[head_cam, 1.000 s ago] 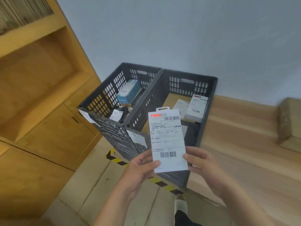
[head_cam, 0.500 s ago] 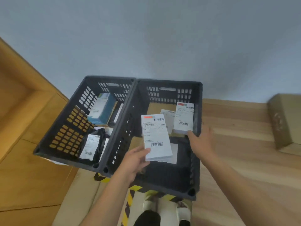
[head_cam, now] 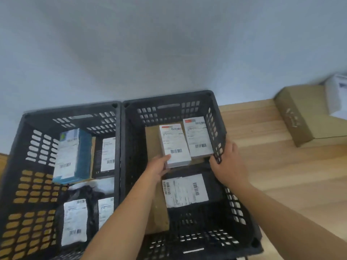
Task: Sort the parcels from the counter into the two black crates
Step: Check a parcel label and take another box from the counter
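Observation:
Two black crates stand side by side against the wall: the left crate (head_cam: 16, 166) and the right crate (head_cam: 234, 212). My left hand (head_cam: 157, 167) reaches into the right crate and grips the near end of a white labelled parcel (head_cam: 174, 145), low over a brown box. Beside it lies a second white parcel (head_cam: 198, 136). My right hand (head_cam: 228, 164) grasps the right crate's right wall. A dark bag with a white label (head_cam: 185, 190) lies in the right crate's middle. The left crate holds a teal box (head_cam: 73, 156) and several dark labelled bags.
A wooden counter (head_cam: 281, 166) runs to the right of the crates. On it at the far right sits a brown cardboard box (head_cam: 300, 117) with a white parcel (head_cam: 336, 96) behind it. A grey wall rises behind everything.
My view has tilted down over the crates. My left hand has carried the white parcel from above the crates down into the right crate. My right hand let go of it and took the crate's wall.

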